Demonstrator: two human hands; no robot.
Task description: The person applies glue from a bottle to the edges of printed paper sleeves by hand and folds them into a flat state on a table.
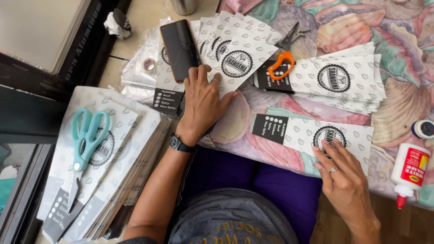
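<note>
My left hand [203, 101] lies flat, fingers spread, on a fanned row of white printed paper sleeves [235, 45], right beside a black phone [180, 49] resting on them. A black watch sits on that wrist. My right hand [341, 174], with a ring, presses its fingertips on a single paper sleeve [298, 133] lying across the colourful patterned cloth [398, 104]. Neither hand grips anything.
A stack of sleeves [104, 167] at the left carries teal scissors [86, 144]. Another pile [348, 81] lies at the right with an orange-handled cutter [280, 65] and dark pliers [291, 36]. A white glue bottle [409, 174] lies at the far right; a metal cup [184, 5] stands at the top.
</note>
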